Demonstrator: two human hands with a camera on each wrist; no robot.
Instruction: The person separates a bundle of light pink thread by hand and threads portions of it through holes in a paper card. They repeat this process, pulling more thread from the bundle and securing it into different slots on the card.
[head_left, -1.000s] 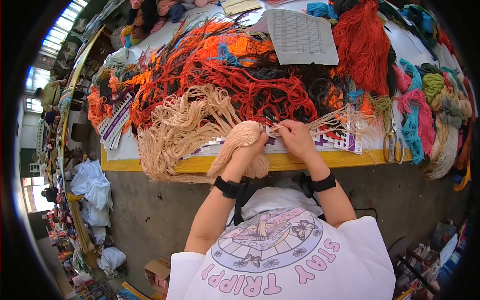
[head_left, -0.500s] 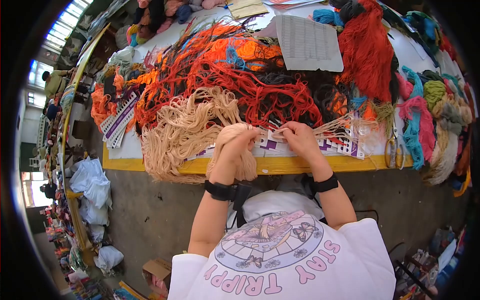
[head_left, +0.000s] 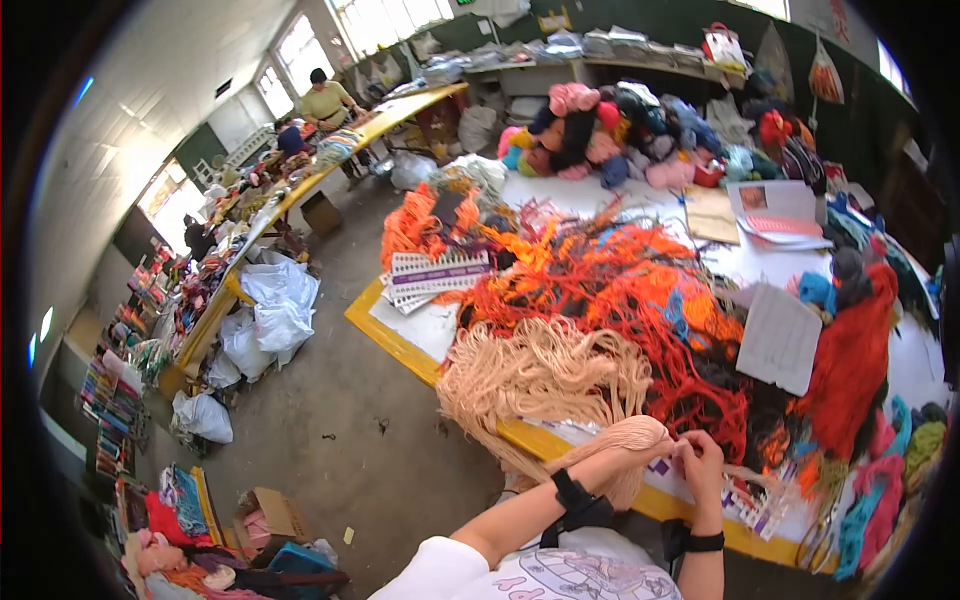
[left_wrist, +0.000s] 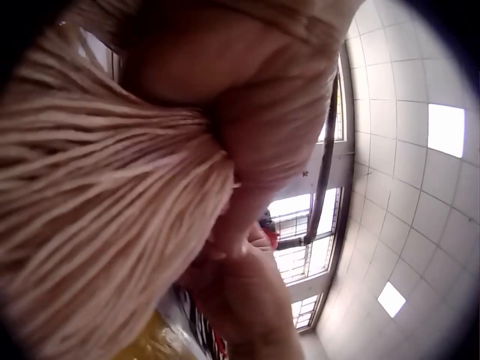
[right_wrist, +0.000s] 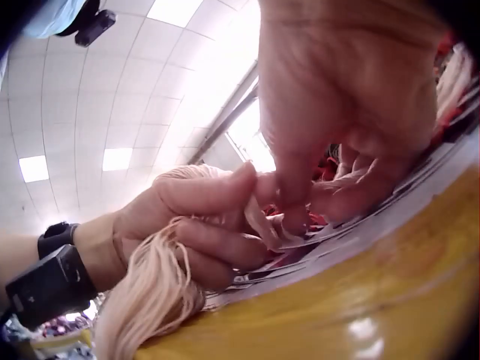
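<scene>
Pale peach yarn (head_left: 625, 437) is draped over my left hand (right_wrist: 187, 199) as a gathered skein, its strands hanging below the fingers. The left fingers curl round this bundle, and the thumb presses near its end. My right hand (head_left: 705, 468) meets the left over the table edge, thumb and fingers pinching a short pale strand (right_wrist: 262, 225) drawn from the left fingertips. In the left wrist view, the skein (left_wrist: 112, 202) fills the left side, with the right hand (left_wrist: 255, 300) below. A loose peach yarn heap (head_left: 550, 370) lies left of both hands.
The table has a yellow edge (head_left: 405, 345). Tangled red yarn (head_left: 700, 400) and orange yarn lie beyond the hands. White-and-purple holed cards (head_left: 440, 272), a printed sheet (head_left: 780, 338) and scissors (head_left: 822, 520) rest on it. White bags (head_left: 280, 300) stand on the floor; another person (head_left: 328, 100) works farther back.
The head view has swung left and up, showing more of the room. Both hands, slightly apart half a second ago, are now close together. The skein stays in the left hand.
</scene>
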